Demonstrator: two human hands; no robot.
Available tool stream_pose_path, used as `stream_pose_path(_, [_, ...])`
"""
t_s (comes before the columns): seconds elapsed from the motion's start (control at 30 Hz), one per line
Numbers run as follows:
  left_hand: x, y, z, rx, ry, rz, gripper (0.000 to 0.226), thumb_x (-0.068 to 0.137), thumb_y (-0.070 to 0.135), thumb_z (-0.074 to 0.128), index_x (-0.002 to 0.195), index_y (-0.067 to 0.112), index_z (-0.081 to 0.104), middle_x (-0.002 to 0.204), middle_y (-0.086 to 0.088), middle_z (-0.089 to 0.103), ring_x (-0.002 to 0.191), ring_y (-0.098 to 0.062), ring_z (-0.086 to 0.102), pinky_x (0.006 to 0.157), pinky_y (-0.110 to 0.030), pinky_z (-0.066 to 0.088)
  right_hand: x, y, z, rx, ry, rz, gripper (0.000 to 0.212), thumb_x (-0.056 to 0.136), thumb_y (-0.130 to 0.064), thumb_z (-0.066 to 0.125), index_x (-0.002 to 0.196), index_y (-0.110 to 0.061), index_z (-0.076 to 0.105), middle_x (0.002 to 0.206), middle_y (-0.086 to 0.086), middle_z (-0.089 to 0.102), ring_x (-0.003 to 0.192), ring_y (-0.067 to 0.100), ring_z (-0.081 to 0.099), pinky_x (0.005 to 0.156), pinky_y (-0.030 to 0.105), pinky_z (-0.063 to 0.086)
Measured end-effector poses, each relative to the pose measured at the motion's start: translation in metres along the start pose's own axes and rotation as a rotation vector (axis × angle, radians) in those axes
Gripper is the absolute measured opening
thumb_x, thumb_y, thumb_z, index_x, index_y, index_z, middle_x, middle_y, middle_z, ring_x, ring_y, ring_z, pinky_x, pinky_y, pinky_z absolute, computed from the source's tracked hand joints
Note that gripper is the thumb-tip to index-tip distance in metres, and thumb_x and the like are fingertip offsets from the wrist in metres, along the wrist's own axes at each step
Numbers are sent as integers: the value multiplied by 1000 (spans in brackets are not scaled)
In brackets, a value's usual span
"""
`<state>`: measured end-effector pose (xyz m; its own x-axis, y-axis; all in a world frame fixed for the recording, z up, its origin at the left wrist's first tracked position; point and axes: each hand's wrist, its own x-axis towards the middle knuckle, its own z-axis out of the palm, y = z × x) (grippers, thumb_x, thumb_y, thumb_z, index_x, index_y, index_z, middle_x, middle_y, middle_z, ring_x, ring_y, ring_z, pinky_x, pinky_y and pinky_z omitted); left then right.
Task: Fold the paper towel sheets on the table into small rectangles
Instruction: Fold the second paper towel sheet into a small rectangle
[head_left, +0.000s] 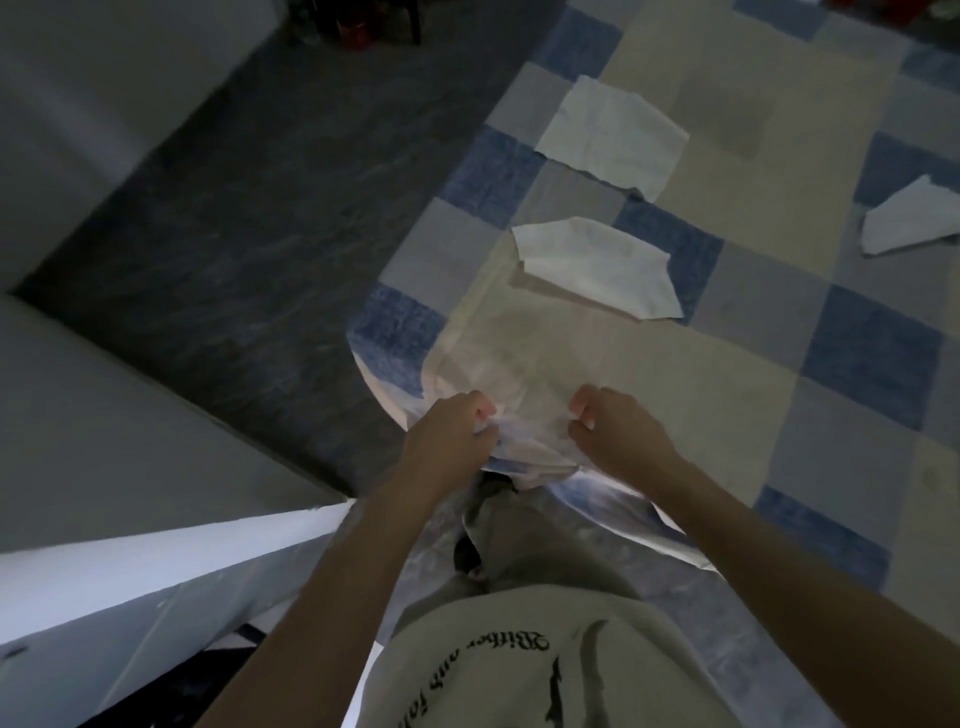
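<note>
A thin pale paper towel sheet (524, 410) lies crumpled at the table's near edge, between my hands. My left hand (449, 439) pinches its left edge between thumb and curled fingers. My right hand (621, 436) has its fingers curled at the sheet's right side, thumb close to the fingertips, and seems to pinch it. Three more white sheets lie flat farther off: one partly folded (597, 267) just beyond my hands, one (613, 135) behind it, and one (909, 223) at the right edge of view.
The table carries a blue, grey and cream checked cloth (857, 364) that hangs over the near edge. Dark floor (260, 208) lies to the left, with white furniture (104, 415) at the lower left. The scene is dim.
</note>
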<state>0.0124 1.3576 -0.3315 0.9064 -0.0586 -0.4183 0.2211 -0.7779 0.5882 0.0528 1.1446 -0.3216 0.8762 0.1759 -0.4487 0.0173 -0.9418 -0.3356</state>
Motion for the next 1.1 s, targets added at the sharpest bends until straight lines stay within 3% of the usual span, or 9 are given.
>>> stream_pose_path(0.13, [22,10,-6,-11,-10,-21,23,89,32,53,109,20,57,109,1,62,97,-19,59,83,-40,51,36,20,-16,83,145,88,28,89,-21,53,116,-17,55,110,8,60,100,29,58,82,37,47])
stream_pose_path(0.33, [67,37,-18,-69,-122,2,25,89,29,55,111,17,60,112,-2,63,102,-21,59,89,-41,49,83,42,-43,221,334,230,29,88,-17,48,117,-16,51,107,12,63,93,31,60,72,40,51])
stream_pose_path(0.43, [88,50,-21,-56,-138,14,25,91,29,56,114,19,60,117,0,63,106,-19,58,91,-38,48,98,47,-51,238,319,243,32,88,-20,51,120,-19,48,105,9,62,92,29,61,75,43,53])
stream_pose_path(0.57, [105,61,-25,-102,-25,79,16,92,26,54,104,24,63,103,7,64,88,-12,59,80,-33,51,115,56,-61,168,271,190,17,91,-26,55,105,-17,55,102,8,59,88,27,58,71,39,51])
stream_pose_path(0.7, [120,70,-27,-135,-4,124,11,91,25,55,99,26,63,96,9,65,80,-9,57,77,-33,52,122,60,-67,21,300,115,13,90,-24,57,97,-14,62,106,12,55,102,32,49,75,38,45])
stream_pose_path(0.77, [127,74,-25,-147,-34,156,17,89,25,59,106,25,61,103,10,61,86,-8,56,81,-32,50,121,53,-70,-19,290,35,12,89,-24,58,95,-15,62,107,10,55,103,31,47,80,40,42])
stream_pose_path(0.87, [134,76,-23,-114,16,284,43,80,27,64,122,23,53,120,5,51,108,-13,48,90,-30,44,110,28,-77,100,249,-104,8,92,-26,52,89,-19,54,94,1,58,89,22,53,79,39,42])
stream_pose_path(0.93, [141,76,-25,-93,82,360,49,76,29,67,123,21,53,122,2,49,110,-14,47,91,-26,41,102,10,-82,210,242,-147,14,94,-24,46,82,-19,50,79,-2,56,72,16,52,68,36,45])
stream_pose_path(1.1, [153,80,-44,-78,211,399,25,86,30,65,109,23,59,108,8,58,100,-11,51,89,-30,46,91,-16,-94,436,291,-118,32,102,-25,35,74,-11,42,63,3,46,54,13,42,52,28,32])
